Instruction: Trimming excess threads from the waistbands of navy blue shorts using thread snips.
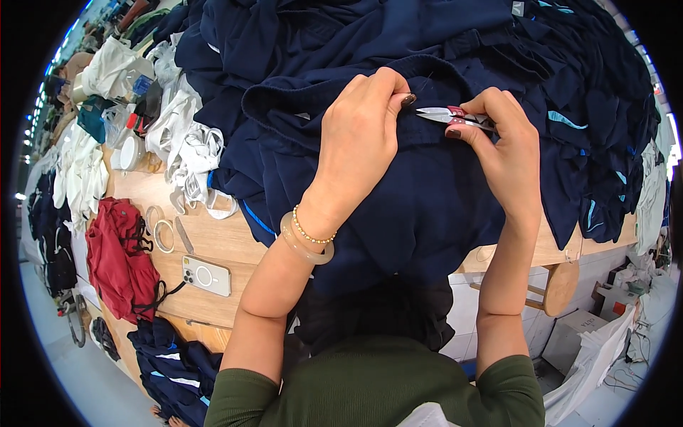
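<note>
A navy blue garment (384, 206) with a gathered waistband (277, 99) lies spread before me on a heap of similar navy cloth. Over its waistband, my left hand (359, 135) is closed, thumb and forefinger pinched together; whatever is between them is too small or hidden to name. Just to the right, my right hand (509, 146) grips small thread snips (440, 114) with red handles. Their metal blades point left, toward my left fingertips, and stand slightly apart. The blades are close over the cloth near the waistband.
The navy heap (569, 135) covers most of the wooden table (213, 245). On the left are white cloths (196, 146), a maroon bag (121, 256), a phone (206, 275), a tape roll (163, 235) and a round white container (132, 152). A round wooden stool (562, 288) stands lower right.
</note>
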Demonstrator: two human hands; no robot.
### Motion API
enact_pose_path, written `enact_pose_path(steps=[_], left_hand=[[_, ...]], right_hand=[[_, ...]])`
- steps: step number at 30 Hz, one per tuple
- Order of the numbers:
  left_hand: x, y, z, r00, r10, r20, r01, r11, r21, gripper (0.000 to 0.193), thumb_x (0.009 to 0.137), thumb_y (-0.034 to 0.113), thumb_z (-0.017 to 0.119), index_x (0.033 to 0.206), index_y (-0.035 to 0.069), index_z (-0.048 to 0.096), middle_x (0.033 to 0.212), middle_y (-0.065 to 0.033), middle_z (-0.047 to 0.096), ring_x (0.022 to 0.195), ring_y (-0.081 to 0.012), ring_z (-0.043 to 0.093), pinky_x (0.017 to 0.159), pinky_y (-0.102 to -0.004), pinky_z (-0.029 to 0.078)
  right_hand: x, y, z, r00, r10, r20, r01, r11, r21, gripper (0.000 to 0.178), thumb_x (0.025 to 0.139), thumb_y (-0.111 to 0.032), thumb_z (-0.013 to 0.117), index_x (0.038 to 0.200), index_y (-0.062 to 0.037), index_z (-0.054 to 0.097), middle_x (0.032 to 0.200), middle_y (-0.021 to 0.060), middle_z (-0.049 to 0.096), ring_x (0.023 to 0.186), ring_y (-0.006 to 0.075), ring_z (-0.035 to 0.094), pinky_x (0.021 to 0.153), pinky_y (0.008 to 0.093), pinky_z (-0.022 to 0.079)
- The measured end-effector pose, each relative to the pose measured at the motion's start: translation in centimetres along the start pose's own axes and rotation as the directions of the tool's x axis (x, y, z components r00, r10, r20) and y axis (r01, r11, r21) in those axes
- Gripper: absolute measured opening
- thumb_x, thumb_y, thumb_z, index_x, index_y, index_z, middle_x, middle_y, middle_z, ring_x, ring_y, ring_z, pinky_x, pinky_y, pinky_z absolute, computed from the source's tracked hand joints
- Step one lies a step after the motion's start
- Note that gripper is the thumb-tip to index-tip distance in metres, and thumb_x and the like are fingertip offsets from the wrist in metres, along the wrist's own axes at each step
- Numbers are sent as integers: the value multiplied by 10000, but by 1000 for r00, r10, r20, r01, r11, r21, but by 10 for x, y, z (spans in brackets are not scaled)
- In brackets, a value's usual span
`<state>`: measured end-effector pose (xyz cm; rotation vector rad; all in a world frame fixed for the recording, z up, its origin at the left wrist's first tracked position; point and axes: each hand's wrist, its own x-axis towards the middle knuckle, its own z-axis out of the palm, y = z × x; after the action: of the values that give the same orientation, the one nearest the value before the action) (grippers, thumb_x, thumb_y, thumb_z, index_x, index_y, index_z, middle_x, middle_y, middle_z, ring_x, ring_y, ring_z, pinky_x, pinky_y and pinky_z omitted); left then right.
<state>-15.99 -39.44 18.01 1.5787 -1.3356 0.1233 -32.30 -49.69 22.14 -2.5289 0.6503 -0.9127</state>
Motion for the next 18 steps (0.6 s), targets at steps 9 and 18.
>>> enact_pose_path(steps=[9, 18], left_hand=[[1, 2, 0, 1000, -3, 7, 3, 1000, -5, 33, 950, -47, 587, 946, -24, 611, 843, -117, 682, 758, -236, 699, 674, -293, 542], [0, 0, 0, 1000, -4, 2, 4, 1000, -15, 41, 953, -51, 580, 946, -25, 610, 845, -118, 682, 778, -231, 708, 688, -288, 549]], right_hand=[[0, -1, 6, 1000, -21, 12, 21, 1000, -22, 236, 748, -51, 811, 873, 3, 619, 780, 65, 597, 708, 186, 526, 652, 298, 429], [0, -3, 3, 999, -31, 10, 31, 998, -53, 221, 764, -56, 806, 868, 1, 620, 768, 64, 589, 694, 185, 523, 640, 297, 426]])
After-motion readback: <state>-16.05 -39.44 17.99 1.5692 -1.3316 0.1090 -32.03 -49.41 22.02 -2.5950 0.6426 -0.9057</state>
